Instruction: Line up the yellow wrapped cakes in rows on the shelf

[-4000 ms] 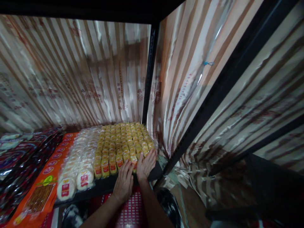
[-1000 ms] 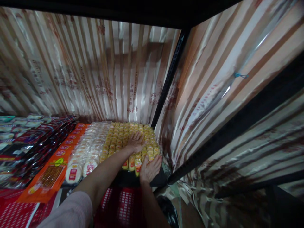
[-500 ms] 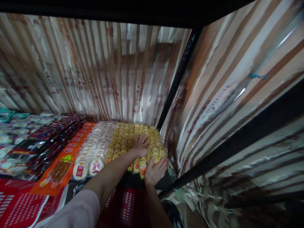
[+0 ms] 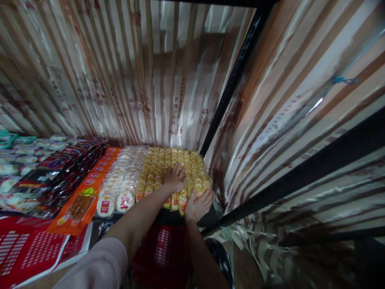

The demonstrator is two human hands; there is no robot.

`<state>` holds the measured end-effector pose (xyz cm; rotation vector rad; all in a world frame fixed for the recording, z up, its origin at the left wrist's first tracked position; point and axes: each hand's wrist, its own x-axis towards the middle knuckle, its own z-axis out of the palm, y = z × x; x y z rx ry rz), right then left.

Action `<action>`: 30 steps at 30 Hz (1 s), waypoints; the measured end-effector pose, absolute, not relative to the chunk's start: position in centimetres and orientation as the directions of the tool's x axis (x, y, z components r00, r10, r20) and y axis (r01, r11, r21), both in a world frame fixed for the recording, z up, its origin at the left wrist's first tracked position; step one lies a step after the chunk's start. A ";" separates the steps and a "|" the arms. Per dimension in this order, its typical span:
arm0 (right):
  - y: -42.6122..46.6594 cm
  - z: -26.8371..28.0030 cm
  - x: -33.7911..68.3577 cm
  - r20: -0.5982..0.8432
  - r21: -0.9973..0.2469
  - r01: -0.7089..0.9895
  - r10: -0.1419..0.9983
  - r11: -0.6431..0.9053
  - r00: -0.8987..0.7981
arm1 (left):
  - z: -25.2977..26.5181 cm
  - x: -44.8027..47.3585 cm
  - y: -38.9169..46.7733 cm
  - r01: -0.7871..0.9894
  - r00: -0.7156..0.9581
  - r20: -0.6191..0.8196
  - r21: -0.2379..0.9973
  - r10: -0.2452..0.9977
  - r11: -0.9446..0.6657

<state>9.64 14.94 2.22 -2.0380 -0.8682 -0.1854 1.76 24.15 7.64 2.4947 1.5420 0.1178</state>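
Rows of small yellow-wrapped snack packs (image 4: 156, 164) stand close together at the right end of a dark shelf. My left hand (image 4: 175, 178) lies palm down on top of them, its fingers spread. At their front right, my right hand (image 4: 198, 205) rests against the packs with its fingers stretched out flat. Part of the front row is hidden behind my hands and left forearm. Directly left of the yellow packs are rows of round white snacks in clear wrappers (image 4: 123, 180).
An orange snack bag (image 4: 90, 184) and a stack of dark red packets (image 4: 69, 168) lie further left. Below are a red basket (image 4: 33, 245) and another red basket (image 4: 162, 251). A black shelf post (image 4: 231, 88) and striped plastic sheeting (image 4: 126, 80) bound the back corner.
The camera view has tilted down a little, so the upper shelf edge sits higher. My hands stay on the yellow packs in nearly the same places.
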 end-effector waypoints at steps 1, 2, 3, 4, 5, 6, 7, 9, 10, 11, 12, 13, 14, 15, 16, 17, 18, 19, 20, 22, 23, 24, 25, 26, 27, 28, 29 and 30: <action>14.9 2.3 9.6 0.434 -0.674 0.644 0.511 -0.362 0.742 | 7.8 1.8 24.1 0.876 0.449 -0.052 0.220 0.892 -0.428; 14.9 2.3 9.6 0.436 -0.672 0.646 0.512 -0.361 0.740 | 8.0 1.8 24.2 0.877 0.448 -0.066 0.227 0.891 -0.424; 14.9 2.3 9.7 0.438 -0.672 0.648 0.513 -0.359 0.738 | 8.2 1.8 24.3 0.876 0.449 -0.082 0.237 0.890 -0.420; 14.8 2.3 9.7 0.440 -0.673 0.648 0.512 -0.356 0.738 | 8.5 1.8 24.4 0.874 0.452 -0.100 0.250 0.887 -0.417; 14.8 2.3 9.7 0.441 -0.674 0.647 0.509 -0.356 0.739 | 8.9 1.7 24.5 0.869 0.459 -0.112 0.264 0.881 -0.419; 14.8 2.3 9.7 0.442 -0.676 0.646 0.505 -0.355 0.741 | 9.3 1.5 24.6 0.862 0.470 -0.114 0.276 0.875 -0.426; 14.8 2.3 9.7 0.445 -0.678 0.645 0.502 -0.352 0.741 | 9.7 1.3 24.7 0.853 0.482 -0.104 0.283 0.870 -0.439; 14.9 2.3 9.6 0.455 -0.679 0.649 0.497 -0.343 0.739 | 10.4 0.5 24.9 0.845 0.492 -0.064 0.276 0.868 -0.459; 14.9 2.3 9.6 0.461 -0.679 0.652 0.495 -0.338 0.736 | 10.7 0.0 25.0 0.847 0.488 -0.042 0.262 0.872 -0.462; 14.9 2.3 9.6 0.467 -0.678 0.655 0.493 -0.334 0.734 | 10.7 -0.5 25.0 0.854 0.478 -0.027 0.246 0.878 -0.458; 14.9 2.3 9.6 0.471 -0.676 0.657 0.490 -0.333 0.733 | 10.7 -1.0 25.0 0.864 0.464 -0.023 0.231 0.886 -0.447; 14.9 2.3 9.5 0.472 -0.675 0.657 0.487 -0.336 0.735 | 10.5 -1.5 25.0 0.873 0.451 -0.023 0.218 0.892 -0.436; 14.9 2.4 9.5 0.471 -0.672 0.657 0.489 -0.341 0.735 | 10.2 -1.9 25.0 0.881 0.440 -0.023 0.206 0.898 -0.427; 14.9 2.4 9.5 0.469 -0.667 0.660 0.494 -0.345 0.733 | 9.8 -2.2 25.0 0.884 0.436 -0.021 0.198 0.900 -0.424; 14.9 2.4 9.5 0.465 -0.662 0.662 0.500 -0.350 0.730 | 9.3 -2.3 25.0 0.887 0.433 -0.018 0.191 0.901 -0.422; 14.9 2.4 9.5 0.463 -0.657 0.665 0.507 -0.354 0.727 | 8.8 -2.4 25.0 0.888 0.430 -0.014 0.185 0.903 -0.420; 14.9 2.5 9.5 0.461 -0.653 0.668 0.513 -0.357 0.724 | 8.4 -2.4 25.0 0.891 0.425 -0.007 0.180 0.905 -0.417; 14.9 2.5 9.5 0.459 -0.651 0.668 0.515 -0.360 0.724 | 7.9 -2.4 25.0 0.895 0.418 -0.003 0.177 0.909 -0.411; 14.8 2.6 9.4 0.457 -0.652 0.666 0.513 -0.363 0.727 | 7.6 -2.3 25.1 0.898 0.411 0.001 0.176 0.912 -0.404; 14.8 2.8 9.3 0.452 -0.659 0.657 0.506 -0.366 0.735 | 7.2 -2.2 25.1 0.897 0.410 0.014 0.176 0.912 -0.406; 14.8 2.8 9.3 0.450 -0.662 0.655 0.505 -0.364 0.736 | 7.2 -2.2 25.2 0.895 0.414 0.013 0.178 0.910 -0.410; 14.8 2.9 9.2 0.450 -0.666 0.653 0.505 -0.360 0.737 | 7.3 -2.2 25.2 0.894 0.417 0.004 0.181 0.909 -0.411; 14.8 2.9 9.2 0.452 -0.670 0.653 0.503 -0.354 0.737 | 7.5 -2.2 25.3 0.891 0.423 -0.009 0.184 0.906 -0.414; 14.8 2.9 9.2 0.457 -0.674 0.653 0.499 -0.346 0.736 | 7.8 -2.3 25.3 0.885 0.436 -0.017 0.189 0.900 -0.425; 14.8 2.9 9.2 0.463 -0.677 0.653 0.494 -0.339 0.736 | 8.2 -2.4 25.4 0.877 0.451 -0.017 0.196 0.892 -0.440; 14.9 2.8 9.2 0.469 -0.679 0.654 0.488 -0.334 0.736 | 8.5 -2.5 25.5 0.868 0.463 -0.007 0.202 0.886 -0.453; 14.9 2.7 9.3 0.475 -0.680 0.655 0.483 -0.329 0.735 | 8.8 -2.7 25.6 0.865 0.465 0.014 0.207 0.885 -0.457; 15.0 2.6 9.3 0.482 -0.678 0.659 0.481 -0.325 0.733 | 9.0 -2.8 25.8 0.870 0.450 0.034 0.209 0.892 -0.447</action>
